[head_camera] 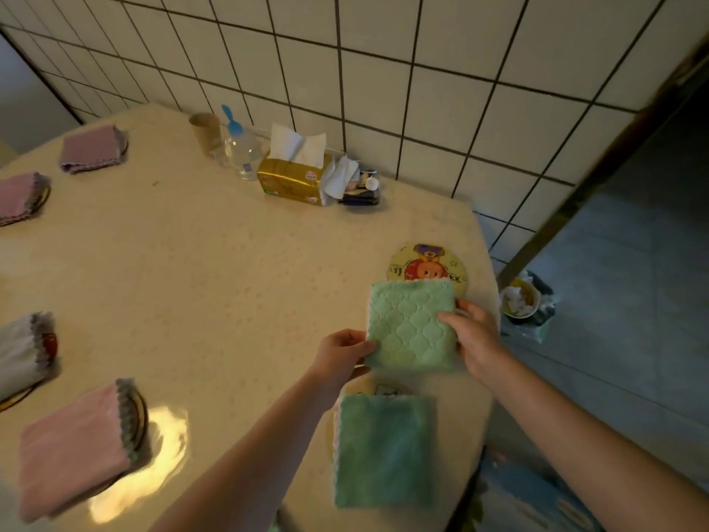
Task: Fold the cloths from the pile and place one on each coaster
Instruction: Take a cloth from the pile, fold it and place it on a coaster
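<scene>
1. My left hand [341,349] pinches the near-left corner of the folded light green cloth [412,326], thumb on top, fingers curled under it.
2. My right hand [470,332] grips the cloth's right edge the same way, so the square hangs taut between both hands above the table [215,270].
3. The cloth's far edge already overlaps the near rim of the bare cartoon coaster [427,264], which lies by the table's right edge; that is my target.
4. To do this well, I should carry the cloth a little further towards the far side until its middle sits over the coaster's middle, keeping it level so the fold does not slide open.
5. I should lower it flat and let both sides go together; releasing one hand first would likely skew the square.
6. The coaster is near the table's right edge, so I must not let the cloth overhang there.
7. The darker green cloth [383,451] lies at the near-right corner on its own coaster, only a sliver of which shows; I should keep my forearms from dragging it.
8. Pink folded cloths [75,443] sit on coasters along the left edge, so this looks like one of the last placements.
9. The tissue pack [295,174] and the bottle [241,147] stand at the far edge, well apart from my work.
</scene>
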Motion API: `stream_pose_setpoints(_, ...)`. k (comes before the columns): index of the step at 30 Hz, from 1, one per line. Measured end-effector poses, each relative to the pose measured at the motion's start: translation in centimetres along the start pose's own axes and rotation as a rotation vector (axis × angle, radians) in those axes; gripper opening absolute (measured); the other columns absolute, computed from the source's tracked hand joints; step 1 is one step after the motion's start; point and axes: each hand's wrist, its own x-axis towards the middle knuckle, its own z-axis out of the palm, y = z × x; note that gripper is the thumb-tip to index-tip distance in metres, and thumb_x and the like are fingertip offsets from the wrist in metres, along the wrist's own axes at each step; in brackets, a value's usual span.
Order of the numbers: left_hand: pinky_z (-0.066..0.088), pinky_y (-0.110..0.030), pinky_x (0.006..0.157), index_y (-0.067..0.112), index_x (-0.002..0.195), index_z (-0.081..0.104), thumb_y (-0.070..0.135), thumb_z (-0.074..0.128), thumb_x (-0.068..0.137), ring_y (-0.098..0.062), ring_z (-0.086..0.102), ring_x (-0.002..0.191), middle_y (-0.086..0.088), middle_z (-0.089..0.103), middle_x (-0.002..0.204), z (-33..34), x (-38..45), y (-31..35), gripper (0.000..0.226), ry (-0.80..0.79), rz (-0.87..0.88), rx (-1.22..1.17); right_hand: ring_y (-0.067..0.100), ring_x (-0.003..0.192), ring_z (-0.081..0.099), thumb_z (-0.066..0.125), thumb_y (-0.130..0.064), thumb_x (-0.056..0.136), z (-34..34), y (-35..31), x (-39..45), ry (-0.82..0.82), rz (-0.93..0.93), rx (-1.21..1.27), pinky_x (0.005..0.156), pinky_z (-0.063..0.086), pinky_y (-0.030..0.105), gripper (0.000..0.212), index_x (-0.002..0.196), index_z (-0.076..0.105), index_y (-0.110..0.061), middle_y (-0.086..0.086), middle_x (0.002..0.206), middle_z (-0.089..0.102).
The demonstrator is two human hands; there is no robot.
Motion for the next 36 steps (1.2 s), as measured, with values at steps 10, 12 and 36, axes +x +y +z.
stream_pose_setpoints(10, 0.057, -0.041, 0.079, 0.011, 0.077, 0.061, 0.007, 0.070, 0.084, -0.020, 0.060, 0.071, -0.007, 0.063, 0.077, 5.9, 7.9, 5.0, 0.012, 0.060, 0.086, 0.217, 0.020, 0.095, 0.060, 0.064, -0.012, 0.085, -0.8, -5.9, 9.9, 0.108, -0.227, -0.315, 0.086, 0.050, 0.037, 0.033, 0.117, 0.058, -0.010, 0.005, 0.111, 0.063)
stream_pose_setpoints(12, 0.057, -0.043, 0.077, 0.010, 0.078, 0.062, 0.007, 0.071, 0.083, -0.020, 0.058, 0.065, -0.007, 0.062, 0.073, 6.6, 9.3, 4.9, 0.011, 0.077, 0.084, 0.252, 0.023, 0.101, 0.061, 0.065, -0.013, 0.084, -0.8, -6.2, 11.8, 0.117, -0.213, -0.366, 0.092, 0.050, 0.043, 0.032, 0.115, 0.059, -0.011, 0.006, 0.114, 0.064)
stream_pose_setpoints(36, 0.041, -0.023, 0.050, 0.013, 0.087, 0.062, 0.014, 0.062, 0.082, -0.015, 0.054, 0.069, -0.002, 0.061, 0.083, 4.9, 10.4, 3.4, 0.005, 0.251, 0.147, 0.726, 0.028, 0.104, 0.059, 0.063, -0.020, 0.086, -2.9, -3.0, 13.5, 0.228, -0.232, -0.623, 0.089, 0.047, 0.041, 0.028, 0.110, 0.056, -0.007, 0.010, 0.109, 0.065)
